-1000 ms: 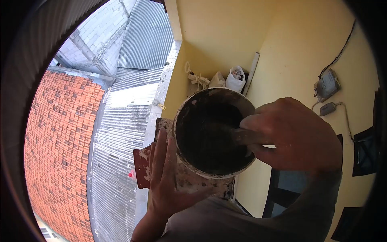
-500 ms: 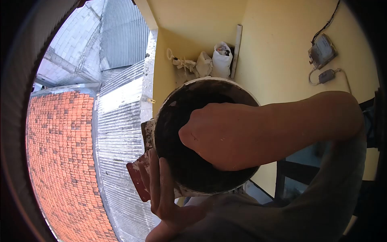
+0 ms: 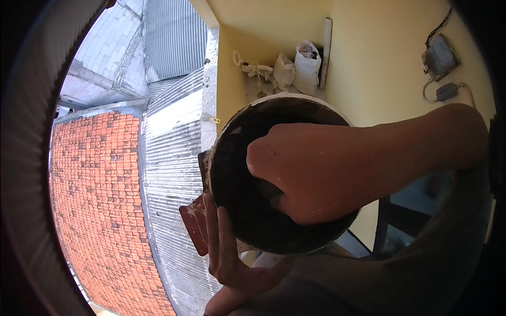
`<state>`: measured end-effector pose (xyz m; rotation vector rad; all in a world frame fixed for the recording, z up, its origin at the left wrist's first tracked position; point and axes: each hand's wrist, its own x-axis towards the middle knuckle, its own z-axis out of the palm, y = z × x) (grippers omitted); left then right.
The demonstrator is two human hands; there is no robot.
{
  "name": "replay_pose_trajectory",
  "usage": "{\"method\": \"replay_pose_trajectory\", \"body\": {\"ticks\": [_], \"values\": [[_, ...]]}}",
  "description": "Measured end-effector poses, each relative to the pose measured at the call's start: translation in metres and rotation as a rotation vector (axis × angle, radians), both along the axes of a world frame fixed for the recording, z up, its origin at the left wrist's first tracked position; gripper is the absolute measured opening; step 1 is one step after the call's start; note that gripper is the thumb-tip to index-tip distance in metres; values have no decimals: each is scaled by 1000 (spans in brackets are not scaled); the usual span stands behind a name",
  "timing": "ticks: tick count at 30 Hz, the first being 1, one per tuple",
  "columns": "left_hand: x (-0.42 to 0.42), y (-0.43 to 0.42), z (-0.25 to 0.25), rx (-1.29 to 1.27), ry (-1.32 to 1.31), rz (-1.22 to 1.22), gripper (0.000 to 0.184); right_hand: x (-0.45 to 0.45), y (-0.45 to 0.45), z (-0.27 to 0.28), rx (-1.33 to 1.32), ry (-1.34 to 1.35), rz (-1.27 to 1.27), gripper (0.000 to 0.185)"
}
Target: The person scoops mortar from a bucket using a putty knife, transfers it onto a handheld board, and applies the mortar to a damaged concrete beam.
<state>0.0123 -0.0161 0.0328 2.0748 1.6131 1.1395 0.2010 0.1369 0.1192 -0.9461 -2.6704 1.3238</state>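
Shifted since one second ago, from the right rim to over the mouth of the bucket (image 3: 311,107): right hand (image 3: 295,171). Bucket: near centre, round; interior dark, contents hard to make out. Right forearm (image 3: 400,145): stretched in from the right, elbow bent. Right hand: back upward, fingers curled; fingertips hidden, grip on anything impossible to tell. Left hand (image 3: 232,266): near left, fingers straight, slightly parted, overlapping bucket's left side. Red plate (image 3: 193,229): just left of those fingers, partly covered.
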Motion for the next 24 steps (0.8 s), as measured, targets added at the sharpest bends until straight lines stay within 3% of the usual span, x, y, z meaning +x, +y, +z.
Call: {"method": "replay_pose_trajectory", "body": {"ticks": [4,6,10,12,13,15,22,24], "values": [[-2,1,9,40,130,-15,113,5,1,18,-64,-81,-42,20],[-2,0,9,-10,153,-17,114,13,-1,14,13,21,-56,21],[0,-2,12,-37,84,-33,114,19,-7,34,83,-10,-68,28],[2,-2,14,-58,183,2,124,19,-12,50,-218,-96,-205,31],[0,-2,8,-83,57,-28,123,19,-14,53,-309,-125,-251,32],[3,0,9,-79,15,-35,123,27,-17,43,-163,9,-238,36],[5,0,3,-39,-204,-48,127,45,-41,52,-10,-35,-335,36],[6,-1,5,-55,-206,-30,130,56,-48,44,-34,117,-408,38]]}}
